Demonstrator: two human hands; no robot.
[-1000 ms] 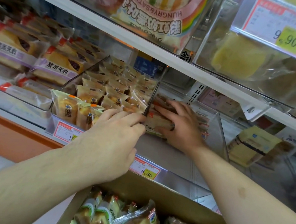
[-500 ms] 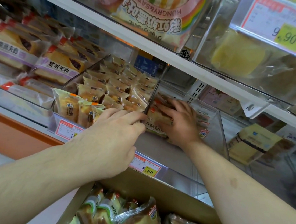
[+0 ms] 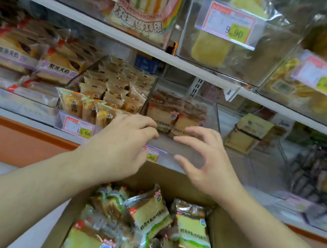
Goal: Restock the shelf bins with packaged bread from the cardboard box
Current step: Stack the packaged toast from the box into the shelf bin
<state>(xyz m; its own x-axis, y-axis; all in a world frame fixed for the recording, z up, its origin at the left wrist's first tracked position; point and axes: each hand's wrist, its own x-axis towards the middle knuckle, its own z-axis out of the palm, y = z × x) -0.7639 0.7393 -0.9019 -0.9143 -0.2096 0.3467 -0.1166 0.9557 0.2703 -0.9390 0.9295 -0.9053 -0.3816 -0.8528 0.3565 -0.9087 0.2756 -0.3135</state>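
A clear shelf bin (image 3: 213, 117) holds two bread packs (image 3: 160, 113) side by side at its back. The front half of the bin floor is bare. My left hand (image 3: 120, 145) hovers over the bin's front left corner, fingers loosely curled, holding nothing. My right hand (image 3: 203, 160) is in front of the bin with fingers spread and slightly bent, also holding nothing. Below both hands stands the cardboard box (image 3: 233, 240), filled with several packaged breads (image 3: 191, 234) in clear wrappers with green print.
Left of the bin, another bin holds several small cake packs (image 3: 91, 108). Purple-labelled sandwich packs (image 3: 57, 66) lie further left. Price tags (image 3: 78, 128) line the shelf edge. The shelf above (image 3: 127, 39) carries larger bread bags. More bins stand to the right (image 3: 244, 132).
My right hand has drawn back out of the bin, leaving the bread packs at the rear. My left hand stays near the bin's front left. The view has dropped toward the box.
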